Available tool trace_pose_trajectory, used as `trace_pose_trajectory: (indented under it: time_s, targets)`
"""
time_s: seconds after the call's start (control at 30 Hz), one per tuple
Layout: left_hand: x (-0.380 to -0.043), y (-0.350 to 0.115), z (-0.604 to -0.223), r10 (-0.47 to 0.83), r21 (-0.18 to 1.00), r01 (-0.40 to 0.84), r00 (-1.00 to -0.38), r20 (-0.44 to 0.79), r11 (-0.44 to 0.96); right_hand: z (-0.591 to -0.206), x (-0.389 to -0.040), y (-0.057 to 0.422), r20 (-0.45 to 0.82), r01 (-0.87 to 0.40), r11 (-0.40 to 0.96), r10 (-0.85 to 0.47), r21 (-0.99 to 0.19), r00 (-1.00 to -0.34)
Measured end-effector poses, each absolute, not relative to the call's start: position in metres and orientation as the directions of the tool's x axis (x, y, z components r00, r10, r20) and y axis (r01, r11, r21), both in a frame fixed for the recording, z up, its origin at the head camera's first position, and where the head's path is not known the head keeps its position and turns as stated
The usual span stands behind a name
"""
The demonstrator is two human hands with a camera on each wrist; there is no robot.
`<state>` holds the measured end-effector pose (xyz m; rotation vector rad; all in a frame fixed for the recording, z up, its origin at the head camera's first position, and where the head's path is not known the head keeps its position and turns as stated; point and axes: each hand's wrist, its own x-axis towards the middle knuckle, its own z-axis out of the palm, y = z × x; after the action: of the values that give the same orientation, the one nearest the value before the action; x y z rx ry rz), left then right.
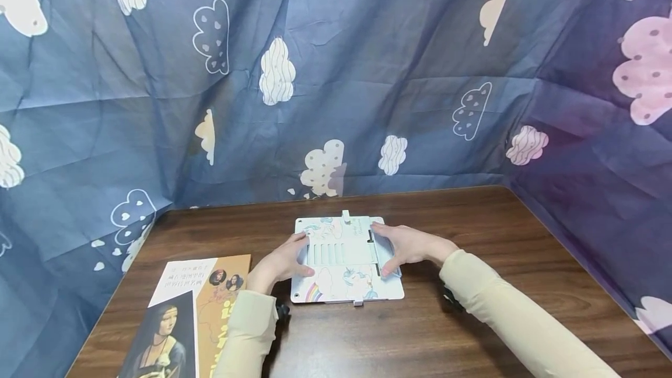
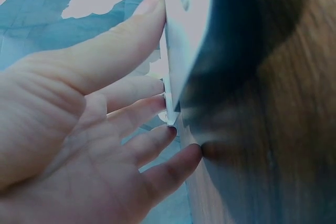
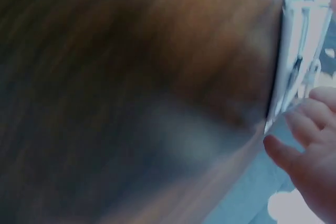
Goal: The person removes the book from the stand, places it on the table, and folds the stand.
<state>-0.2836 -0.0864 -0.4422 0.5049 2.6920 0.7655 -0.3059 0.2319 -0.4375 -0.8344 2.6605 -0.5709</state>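
A flat white folding book stand (image 1: 336, 284) with unicorn and rainbow prints lies on the wooden table, slots across its middle. On its left side rests my left hand (image 1: 283, 261), thumb and fingers spread. The left wrist view shows that hand's thumb (image 2: 118, 43) against the stand's edge (image 2: 178, 35), its fingers fairly straight. Over the hinged panel at the stand's right side my right hand (image 1: 412, 245) is spread, thumb toward the near edge. In the right wrist view its fingers (image 3: 310, 124) are beside the stand's side (image 3: 294, 61), partly cut off by the frame.
To the left lies a book (image 1: 223, 308) with portrait paintings on its cover, partly behind my left sleeve (image 1: 247, 331). The brown wooden table (image 1: 336, 343) meets a blue cloud-print curtain (image 1: 336, 104) at the back and right.
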Motion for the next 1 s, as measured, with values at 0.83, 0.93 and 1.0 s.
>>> trace_pose_trajectory:
  time_s: [0.83,0.93,1.0]
  targets:
    - [-0.28,-0.09,-0.443,0.397,0.57,0.228,-0.898,-0.191,0.79,-0.426,-0.342,0.179,-0.117,-0.441,0.855,-0.484,-0.273,-0.867]
    - [-0.279,-0.09,-0.442,0.401,0.575,0.231,-0.896,-0.188,0.785,-0.433,-0.349,0.166,-0.128,-0.404,0.871,-0.451,-0.28,-0.883]
    - [-0.278,-0.089,-0.443,0.405,0.573,0.232,-0.894,-0.193,0.786,-0.436,-0.353,0.159,-0.146,-0.39,0.877,-0.44,-0.281,-0.886]
